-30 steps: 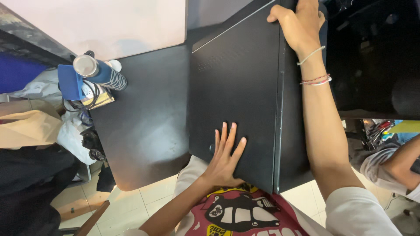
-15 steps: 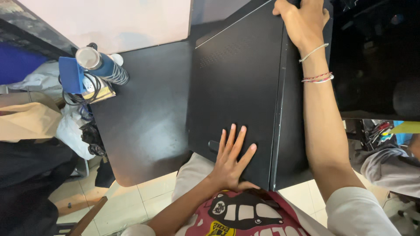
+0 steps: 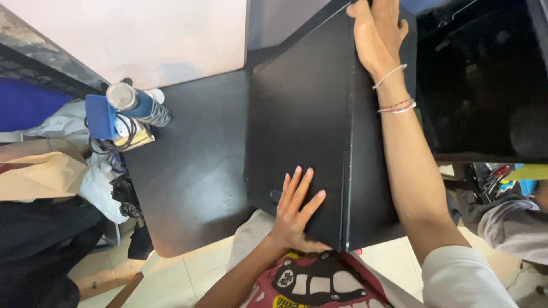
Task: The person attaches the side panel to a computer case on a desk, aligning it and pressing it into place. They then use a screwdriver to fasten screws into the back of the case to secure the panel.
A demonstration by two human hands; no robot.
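- Where the near edge of the black case (image 3: pixel 308 131) overhangs the desk (image 3: pixel 194 171) toward the person's lap, the left hand (image 3: pixel 294 214) lies flat on its top panel, fingers spread, gripping nothing
- Case position: lying on its side across the right part of the desk, a seam running along its length
- Right hand (image 3: pixel 379 31) reaches to the far end, fingers curled over the far edge of the case, wrist bands (image 3: pixel 394 91) showing
- Judged risk: a flat palm gives no hold, so the overhanging case could tip or slide off toward the lap
- Far left, a blue bottle (image 3: pixel 137 105) and coiled cable (image 3: pixel 114 137) sit at the desk edge; a sideways shove of the case could knock them off
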